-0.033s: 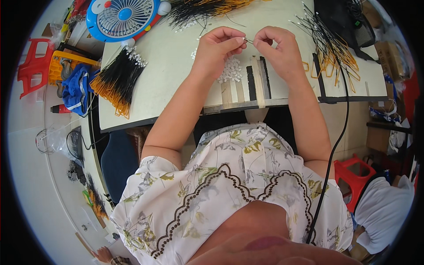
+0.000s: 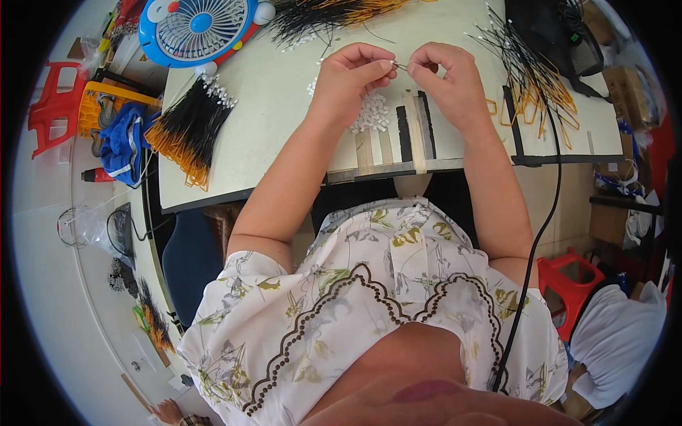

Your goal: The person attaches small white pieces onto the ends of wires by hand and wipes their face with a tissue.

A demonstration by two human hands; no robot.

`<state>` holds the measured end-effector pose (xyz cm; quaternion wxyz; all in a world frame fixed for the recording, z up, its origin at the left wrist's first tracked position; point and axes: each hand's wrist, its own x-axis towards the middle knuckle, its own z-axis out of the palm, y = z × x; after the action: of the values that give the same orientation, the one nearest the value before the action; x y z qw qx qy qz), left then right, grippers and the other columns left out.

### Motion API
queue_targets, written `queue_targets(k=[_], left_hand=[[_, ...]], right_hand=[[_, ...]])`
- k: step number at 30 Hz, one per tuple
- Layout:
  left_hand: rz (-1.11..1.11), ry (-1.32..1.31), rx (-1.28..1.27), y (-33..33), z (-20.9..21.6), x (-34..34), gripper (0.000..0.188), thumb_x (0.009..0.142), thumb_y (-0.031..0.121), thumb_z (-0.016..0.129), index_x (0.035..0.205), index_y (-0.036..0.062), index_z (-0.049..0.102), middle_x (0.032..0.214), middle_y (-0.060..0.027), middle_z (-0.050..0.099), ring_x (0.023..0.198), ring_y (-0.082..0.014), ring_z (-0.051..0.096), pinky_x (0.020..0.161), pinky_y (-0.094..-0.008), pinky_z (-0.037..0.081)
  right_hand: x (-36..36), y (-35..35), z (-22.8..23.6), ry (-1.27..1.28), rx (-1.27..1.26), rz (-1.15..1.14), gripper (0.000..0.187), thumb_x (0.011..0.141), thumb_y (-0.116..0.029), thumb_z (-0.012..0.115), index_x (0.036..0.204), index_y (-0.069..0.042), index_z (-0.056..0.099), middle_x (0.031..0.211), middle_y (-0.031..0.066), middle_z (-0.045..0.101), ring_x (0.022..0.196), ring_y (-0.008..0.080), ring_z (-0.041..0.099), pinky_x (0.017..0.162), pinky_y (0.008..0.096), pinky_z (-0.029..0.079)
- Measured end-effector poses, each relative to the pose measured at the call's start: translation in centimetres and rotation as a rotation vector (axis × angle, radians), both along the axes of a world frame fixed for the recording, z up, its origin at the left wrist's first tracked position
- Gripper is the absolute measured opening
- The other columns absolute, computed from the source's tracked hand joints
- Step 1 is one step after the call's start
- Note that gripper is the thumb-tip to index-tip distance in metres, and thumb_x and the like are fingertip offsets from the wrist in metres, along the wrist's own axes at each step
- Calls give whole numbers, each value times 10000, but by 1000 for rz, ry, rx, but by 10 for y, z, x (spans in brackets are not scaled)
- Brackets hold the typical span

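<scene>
Above the middle of the table, my two hands meet fingertip to fingertip. Thumb and forefinger of my left hand [image 2: 353, 77] are pinched on a tiny white connector housing [image 2: 393, 62]. From it a short, thin wire end [image 2: 402, 67] runs across to my right hand [image 2: 451, 79], whose thumb and forefinger are closed on it. The rest of that wire is hidden by the right fingers. Just below my left hand lies a pile of small white connector housings [image 2: 371, 115], partly covered by the hand.
Bundled black-and-orange wires with white ends [image 2: 186, 135] lie at the table's left; more wires lie at the far edge [image 2: 320, 20] and right [image 2: 533, 78]. A blue fan [image 2: 201, 25] stands far left. Taped strips [image 2: 405, 133] mark the near edge. A black cable [image 2: 558, 177] hangs at right.
</scene>
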<state>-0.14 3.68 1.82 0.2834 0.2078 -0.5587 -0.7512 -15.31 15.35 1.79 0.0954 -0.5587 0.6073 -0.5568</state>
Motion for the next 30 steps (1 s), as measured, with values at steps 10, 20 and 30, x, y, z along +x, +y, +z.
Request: queue_targets(k=[10, 20, 30], left_hand=[[-34, 4, 77, -1, 0, 0, 121, 901, -3, 644, 1017, -33, 660, 915, -104, 695, 842, -163, 669, 741, -255, 548], [-65, 0, 86, -4, -3, 0, 130, 904, 5, 645, 1025, -41, 660, 924, -107, 697, 843, -161, 670, 750, -255, 552], [-29, -9, -44, 0, -3, 0, 130, 875, 29, 691, 1003, 4, 688, 892, -66, 703, 808, -132, 664, 727, -249, 518]], right_hand=[[4, 0, 4, -31, 4, -6, 62, 788, -53, 646, 769, -1, 618, 720, 17, 605, 695, 110, 509, 636, 268, 409], [5, 1, 3, 11, -17, -16, 45, 767, -40, 648, 772, -7, 617, 727, 25, 603, 700, 126, 514, 680, 274, 431], [4, 0, 2, 4, -33, -14, 47, 766, -31, 655, 767, -8, 613, 720, 20, 596, 720, 127, 525, 684, 273, 429]])
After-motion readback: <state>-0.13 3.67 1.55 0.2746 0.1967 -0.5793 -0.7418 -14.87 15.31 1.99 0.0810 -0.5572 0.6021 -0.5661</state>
